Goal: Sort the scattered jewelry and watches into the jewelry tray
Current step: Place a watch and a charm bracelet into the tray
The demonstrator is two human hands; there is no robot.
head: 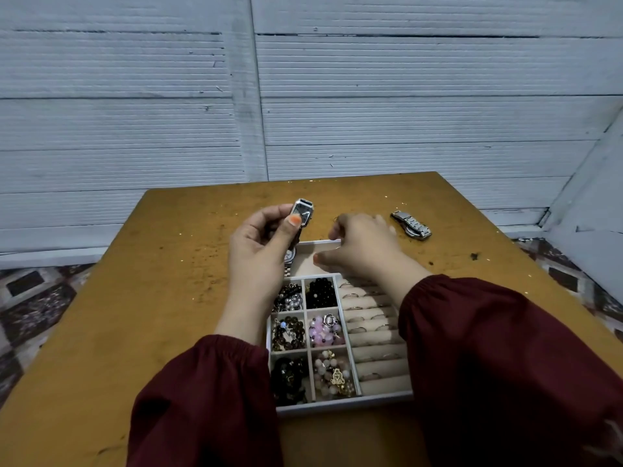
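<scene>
My left hand (261,242) pinches a rectangular silver watch (302,212) and holds it up above the far left corner of the jewelry tray (344,404). My right hand (359,246) hovers over the tray's far compartment with its fingers curled; whether it holds anything cannot be made out. Another watch (289,259) lies in that far compartment, partly hidden by my left hand. The tray's small cells hold bead bracelets (320,293), and its ring rolls (367,326) hold several rings. A silver metal-band watch (411,225) lies on the table to the right of my right hand.
The tray sits on a worn orange-brown table (151,315) that stands against a grey ribbed wall (303,96). Patterned floor (30,298) shows on both sides of the table. My dark red sleeves (505,365) cover the tray's near corners.
</scene>
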